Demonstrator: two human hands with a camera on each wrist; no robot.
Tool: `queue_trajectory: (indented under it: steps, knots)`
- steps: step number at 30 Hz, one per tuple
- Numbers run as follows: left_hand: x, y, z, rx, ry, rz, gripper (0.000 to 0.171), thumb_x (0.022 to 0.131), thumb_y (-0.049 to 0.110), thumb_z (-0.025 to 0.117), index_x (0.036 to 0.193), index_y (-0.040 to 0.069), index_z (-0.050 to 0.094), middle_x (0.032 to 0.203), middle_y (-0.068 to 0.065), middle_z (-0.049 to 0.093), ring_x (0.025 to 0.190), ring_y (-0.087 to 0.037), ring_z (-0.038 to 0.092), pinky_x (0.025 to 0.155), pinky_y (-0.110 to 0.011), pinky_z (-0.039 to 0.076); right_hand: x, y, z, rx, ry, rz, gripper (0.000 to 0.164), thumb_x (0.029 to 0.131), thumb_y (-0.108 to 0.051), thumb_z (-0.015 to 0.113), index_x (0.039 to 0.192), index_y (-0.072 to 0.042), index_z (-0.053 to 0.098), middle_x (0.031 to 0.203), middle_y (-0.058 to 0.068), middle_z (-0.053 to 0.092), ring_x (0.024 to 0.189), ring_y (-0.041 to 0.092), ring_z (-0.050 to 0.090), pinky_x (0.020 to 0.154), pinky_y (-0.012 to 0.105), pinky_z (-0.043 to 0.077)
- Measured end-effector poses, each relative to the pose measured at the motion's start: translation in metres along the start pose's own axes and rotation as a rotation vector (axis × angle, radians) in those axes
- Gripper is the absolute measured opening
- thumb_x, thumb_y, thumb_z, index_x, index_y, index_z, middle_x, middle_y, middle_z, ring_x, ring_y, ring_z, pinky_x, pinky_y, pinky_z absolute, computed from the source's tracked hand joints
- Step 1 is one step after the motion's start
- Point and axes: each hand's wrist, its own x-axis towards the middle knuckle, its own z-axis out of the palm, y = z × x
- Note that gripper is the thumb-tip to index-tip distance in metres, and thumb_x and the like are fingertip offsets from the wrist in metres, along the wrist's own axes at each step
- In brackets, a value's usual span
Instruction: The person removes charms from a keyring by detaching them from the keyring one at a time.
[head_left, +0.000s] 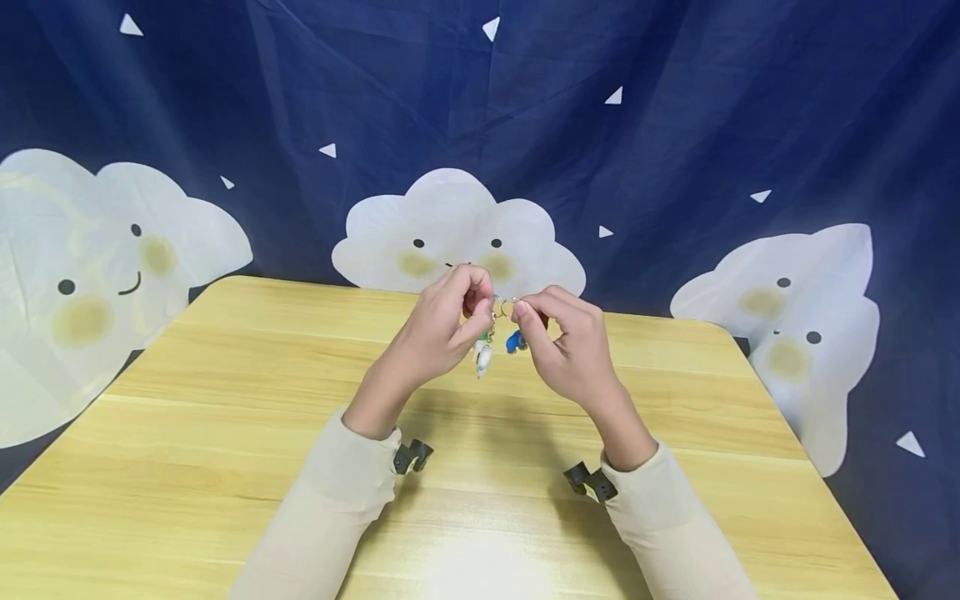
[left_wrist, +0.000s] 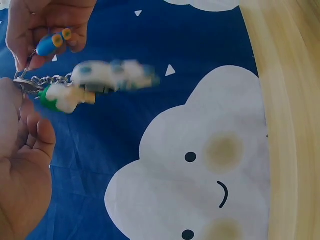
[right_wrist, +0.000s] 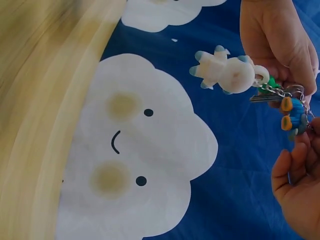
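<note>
Both hands are raised over the far part of the table, fingertips nearly meeting. My left hand (head_left: 448,323) pinches a metal key ring (left_wrist: 25,85). From the ring hang a white figure charm (right_wrist: 235,75) with pale blue tips, on a short chain, and a green-and-white charm (left_wrist: 60,97). A flat grey piece (right_wrist: 262,98), like a key, shows beside them. Thumb and fingers of my right hand (head_left: 567,343) pinch the metal loop of a small blue charm (head_left: 515,342) with orange feet, right beside the key ring. The left fingers partly hide the ring.
The light wooden table (head_left: 225,417) spreads below both hands. Behind its far edge hangs a dark blue curtain (head_left: 420,92) printed with white smiling clouds and small triangles. Black straps with mounts (head_left: 412,457) sit at both sleeve cuffs.
</note>
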Motion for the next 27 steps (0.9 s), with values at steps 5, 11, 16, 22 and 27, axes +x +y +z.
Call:
queue_trajectory:
  steps: [5,11,16,22,27]
  knots:
    - [0.0,0.001,-0.001,-0.012,-0.002,0.025,0.006,0.096,-0.002,0.054,0.098,0.004,0.056,0.084,-0.003,0.055,0.079,-0.014,0.051,0.068,-0.028,0.047,0.002,-0.001,-0.003,0.026,-0.015,0.08,0.018,0.097,-0.003,0.064,0.081,-0.004,0.072,0.068,0.0,0.059,0.062,0.012,0.049,0.057,0.023,0.038]
    - [0.0,0.001,-0.001,-0.041,-0.008,0.036,0.006,0.098,-0.001,0.059,0.099,0.004,0.062,0.083,-0.001,0.057,0.078,-0.012,0.054,0.068,-0.03,0.05,0.003,-0.005,-0.008,0.07,-0.054,0.211,0.024,0.1,-0.007,0.062,0.077,-0.005,0.07,0.07,-0.001,0.061,0.06,0.013,0.051,0.056,0.025,0.04]
    - [-0.003,0.0,0.001,-0.053,-0.045,0.017,0.005,0.101,0.002,0.061,0.099,0.006,0.062,0.083,0.0,0.056,0.079,-0.011,0.054,0.069,-0.033,0.052,0.0,-0.006,-0.008,0.092,-0.075,0.3,0.025,0.1,-0.007,0.062,0.076,-0.007,0.069,0.069,-0.002,0.059,0.057,0.014,0.05,0.054,0.026,0.042]
    - [-0.006,0.001,0.004,-0.032,-0.014,-0.01,0.003,0.1,0.006,0.064,0.099,0.004,0.065,0.085,-0.002,0.061,0.079,-0.012,0.057,0.07,-0.028,0.049,-0.002,-0.005,-0.007,0.146,-0.101,0.382,0.026,0.101,-0.009,0.061,0.077,-0.006,0.069,0.065,0.0,0.057,0.054,0.015,0.047,0.051,0.026,0.04]
    - [-0.004,0.002,0.006,-0.037,0.029,-0.091,0.006,0.098,0.009,0.068,0.102,0.004,0.069,0.086,-0.002,0.069,0.078,-0.012,0.062,0.073,-0.028,0.052,0.0,-0.005,-0.011,0.194,-0.094,0.386,0.025,0.102,-0.007,0.061,0.079,-0.003,0.07,0.065,0.002,0.057,0.053,0.015,0.047,0.049,0.026,0.04]
